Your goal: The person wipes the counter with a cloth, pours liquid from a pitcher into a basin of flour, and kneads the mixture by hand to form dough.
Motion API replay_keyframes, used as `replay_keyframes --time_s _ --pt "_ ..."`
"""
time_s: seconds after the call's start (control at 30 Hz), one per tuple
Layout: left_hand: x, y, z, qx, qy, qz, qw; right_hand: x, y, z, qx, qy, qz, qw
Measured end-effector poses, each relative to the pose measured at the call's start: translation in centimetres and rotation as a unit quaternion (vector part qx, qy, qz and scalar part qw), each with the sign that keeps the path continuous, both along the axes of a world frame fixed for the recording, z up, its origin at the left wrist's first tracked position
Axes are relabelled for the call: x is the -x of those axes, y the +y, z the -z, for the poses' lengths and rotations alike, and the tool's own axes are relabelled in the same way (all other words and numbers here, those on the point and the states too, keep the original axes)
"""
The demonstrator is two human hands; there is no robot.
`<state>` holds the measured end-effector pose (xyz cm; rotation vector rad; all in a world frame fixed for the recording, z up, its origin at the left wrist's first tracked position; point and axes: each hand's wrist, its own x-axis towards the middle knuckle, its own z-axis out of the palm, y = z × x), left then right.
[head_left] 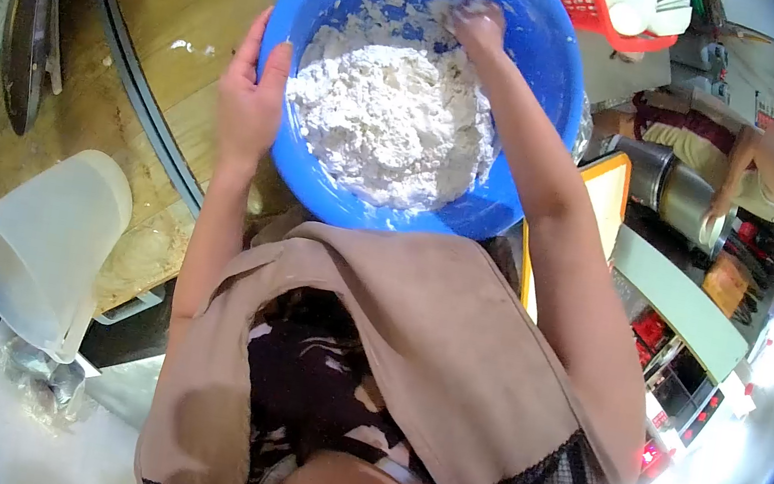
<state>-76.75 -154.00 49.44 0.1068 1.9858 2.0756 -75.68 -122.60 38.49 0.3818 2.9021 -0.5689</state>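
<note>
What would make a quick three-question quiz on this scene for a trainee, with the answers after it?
1. Multiple choice: What does the left hand touch?
A) The red basket
B) The side of the blue bowl
C) A metal pot
2. True or false: The right hand is outside the blue bowl, away from the floury mixture.
3. Fill in the blank: The translucent jug is on the person's ____ side.

Key: 1. B; 2. False, it reaches inside the bowl, at the edge of the mixture; 3. left
</note>
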Motion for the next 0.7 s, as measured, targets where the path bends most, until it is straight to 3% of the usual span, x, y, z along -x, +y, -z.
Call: replay_keyframes --time_s 0.07,0.1,0.17,0.23,0.3,0.37,0.4,0.43,0.47,0.53,0.57,0.6,0.67,0.7 --pt "0.0 0.1 0.0 -0.003 -0.002 -0.004 1.000 3.2 -4.8 -0.4 0.059 0.023 -0.017 0.998" --pt "0.2 0.2 -0.1 -0.005 0.002 0.000 1.000 4.8 -8.1 -1.4 0.076 -0.062 0.027 0.995" --pt "0.2 -0.1 -0.3 -0.002 0.008 0.004 1.000 4.7 -13.0 -2.6 -0.023 -0.106 -0.146 0.983" --pt "0.5 -0.1 -0.1 0.027 0.013 0.010 1.000 3.2 -15.2 -7.1 0.036 -0.049 -0.133 0.989" --pt "0.4 0.0 0.0 0.004 0.011 0.010 1.000 3.1 -14.6 -6.9 0.054 -0.065 -0.149 0.985" --pt "0.6 0.0 0.2 -0.021 0.011 0.013 1.000 2.8 -12.9 -8.8 0.038 -0.029 -0.287 0.957" --pt "0.5 -0.2 0.4 -0.015 0.015 0.012 1.000 2.3 -12.2 -8.8 0.183 -0.055 -0.068 0.979" --pt "0.3 -0.4 0.6 -0.008 0.018 0.009 1.000 1.7 -9.2 -7.8 0.089 0.038 -0.124 0.988" --pt "0.2 -0.4 0.5 -0.009 0.013 0.006 1.000 0.9 -5.9 -6.4 0.116 0.040 -0.041 0.992" --pt "0.1 -0.4 -0.2 -0.016 -0.019 0.007 1.000 -1.1 -0.2 -7.0 0.065 -0.110 -0.032 0.991" --pt "0.1 -0.4 -0.3 -0.015 -0.023 0.005 1.000 -1.4 1.9 -6.7 -0.328 -0.161 -0.275 0.889" --pt "0.2 -0.2 -0.4 -0.007 -0.020 0.004 1.000 -1.6 2.6 -4.9 -0.327 -0.162 -0.278 0.889" --pt "0.5 0.1 0.0 0.002 -0.018 0.003 1.000 -2.7 3.7 -0.8 -0.203 0.005 -0.228 0.952" --pt "0.6 0.2 0.5 -0.013 -0.011 -0.004 1.000 -0.8 0.8 -1.7 -0.096 -0.069 -0.136 0.984"
